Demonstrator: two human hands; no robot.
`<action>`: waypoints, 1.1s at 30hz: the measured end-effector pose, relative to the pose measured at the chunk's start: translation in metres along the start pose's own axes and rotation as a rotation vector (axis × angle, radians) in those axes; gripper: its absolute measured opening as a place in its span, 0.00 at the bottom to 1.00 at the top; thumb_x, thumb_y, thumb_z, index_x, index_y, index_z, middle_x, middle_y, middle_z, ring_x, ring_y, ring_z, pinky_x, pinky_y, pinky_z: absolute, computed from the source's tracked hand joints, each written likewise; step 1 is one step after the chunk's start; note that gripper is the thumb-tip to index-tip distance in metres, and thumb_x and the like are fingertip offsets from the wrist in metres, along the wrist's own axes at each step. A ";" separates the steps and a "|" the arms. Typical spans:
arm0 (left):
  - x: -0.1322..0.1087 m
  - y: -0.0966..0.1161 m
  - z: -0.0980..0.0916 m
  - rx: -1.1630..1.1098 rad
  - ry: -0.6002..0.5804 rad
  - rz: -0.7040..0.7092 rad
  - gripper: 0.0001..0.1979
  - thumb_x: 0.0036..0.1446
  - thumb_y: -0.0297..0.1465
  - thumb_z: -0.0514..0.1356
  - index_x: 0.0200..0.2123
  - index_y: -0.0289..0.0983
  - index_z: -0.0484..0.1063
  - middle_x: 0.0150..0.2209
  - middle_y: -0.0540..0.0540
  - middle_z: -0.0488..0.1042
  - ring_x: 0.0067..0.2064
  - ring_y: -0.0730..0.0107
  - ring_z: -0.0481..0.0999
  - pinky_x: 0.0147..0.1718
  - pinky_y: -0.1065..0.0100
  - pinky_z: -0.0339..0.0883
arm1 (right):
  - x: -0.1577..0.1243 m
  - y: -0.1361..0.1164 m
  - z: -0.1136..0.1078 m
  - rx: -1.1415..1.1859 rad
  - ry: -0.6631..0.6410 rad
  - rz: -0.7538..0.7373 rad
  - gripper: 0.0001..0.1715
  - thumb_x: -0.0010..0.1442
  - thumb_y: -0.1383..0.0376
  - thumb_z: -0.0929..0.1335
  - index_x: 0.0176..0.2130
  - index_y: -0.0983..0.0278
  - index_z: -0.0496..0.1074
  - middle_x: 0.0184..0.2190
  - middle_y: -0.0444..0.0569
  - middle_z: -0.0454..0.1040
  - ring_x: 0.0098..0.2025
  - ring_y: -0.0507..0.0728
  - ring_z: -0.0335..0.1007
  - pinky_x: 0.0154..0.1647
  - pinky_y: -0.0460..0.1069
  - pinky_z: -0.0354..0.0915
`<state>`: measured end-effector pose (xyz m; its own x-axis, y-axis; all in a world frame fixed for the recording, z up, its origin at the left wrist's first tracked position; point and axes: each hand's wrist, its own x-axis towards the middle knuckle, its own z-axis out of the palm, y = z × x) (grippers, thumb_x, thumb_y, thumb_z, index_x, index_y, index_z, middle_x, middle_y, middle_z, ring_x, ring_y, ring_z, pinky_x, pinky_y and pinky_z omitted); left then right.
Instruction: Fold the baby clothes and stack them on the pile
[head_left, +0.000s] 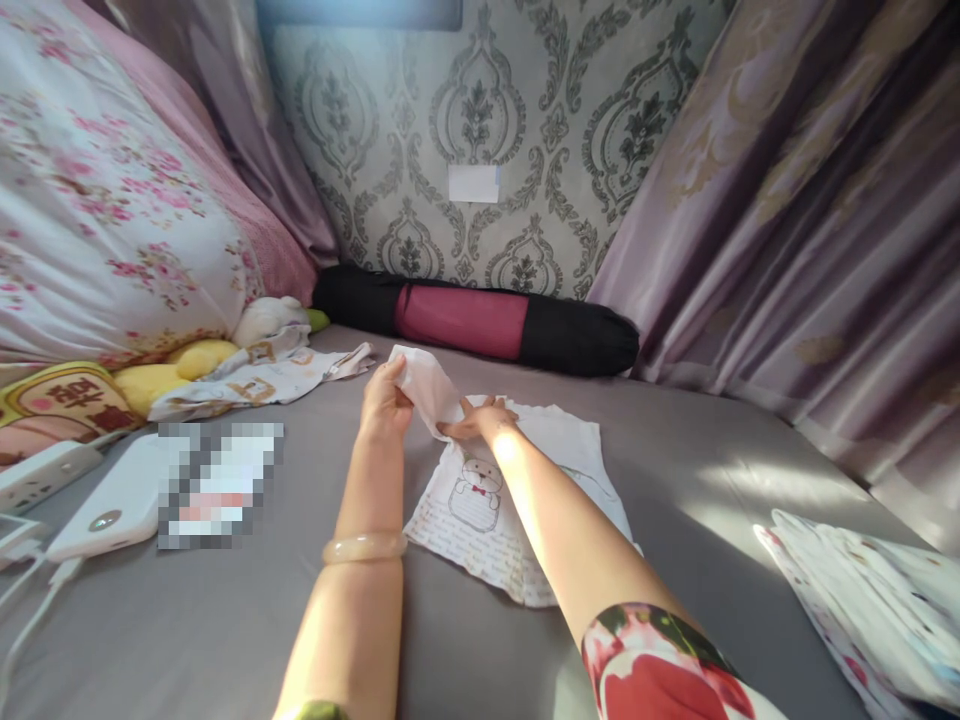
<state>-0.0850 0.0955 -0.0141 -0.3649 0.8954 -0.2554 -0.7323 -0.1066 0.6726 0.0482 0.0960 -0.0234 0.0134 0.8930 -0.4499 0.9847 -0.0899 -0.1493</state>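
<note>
A small white cloth [517,530] printed with a bear in a red bow tie and lines of text lies spread on the grey bed sheet. My left hand [386,398] pinches one end of it and holds that part up off the bed, to the left. My right hand [480,418] rests on the cloth's upper part at the base of the raised piece, fingers spread. Whether the cloth is a garment I cannot tell. My right forearm covers part of its middle.
Folded light fabrics [862,600] lie at the right. A white power bank [120,500] with a cable, a power strip [45,475] and a blurred-out object [221,485] are at the left. Behind them is a printed cloth [255,375]. A black and maroon roll bag [465,318] lies along the wall.
</note>
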 end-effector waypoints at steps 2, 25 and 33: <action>-0.001 -0.006 0.004 0.007 -0.026 0.000 0.08 0.49 0.24 0.63 0.26 0.37 0.65 0.22 0.53 0.71 0.23 0.75 0.72 0.25 0.74 0.67 | 0.001 -0.002 0.001 0.016 0.008 0.001 0.60 0.51 0.35 0.69 0.72 0.52 0.47 0.73 0.61 0.35 0.72 0.78 0.26 0.64 0.77 0.38; -0.070 -0.129 0.033 0.887 -0.648 0.213 0.21 0.59 0.49 0.57 0.42 0.37 0.74 0.32 0.46 0.77 0.38 0.63 0.76 0.37 0.66 0.68 | -0.027 0.128 0.044 1.200 0.229 -0.202 0.49 0.71 0.53 0.37 0.57 0.74 0.70 0.39 0.63 0.79 0.46 0.60 0.78 0.46 0.56 0.73; -0.049 -0.109 0.023 1.226 -0.565 0.335 0.21 0.67 0.36 0.46 0.54 0.36 0.70 0.52 0.36 0.77 0.57 0.55 0.73 0.56 0.57 0.64 | -0.038 0.128 0.039 1.478 0.191 -0.149 0.32 0.73 0.53 0.52 0.59 0.68 0.69 0.46 0.59 0.78 0.44 0.59 0.77 0.46 0.55 0.73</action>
<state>0.0258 0.0735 -0.0584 0.0738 0.9857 0.1518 0.4163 -0.1687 0.8934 0.1671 0.0332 -0.0592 0.0682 0.9660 -0.2494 -0.0796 -0.2439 -0.9665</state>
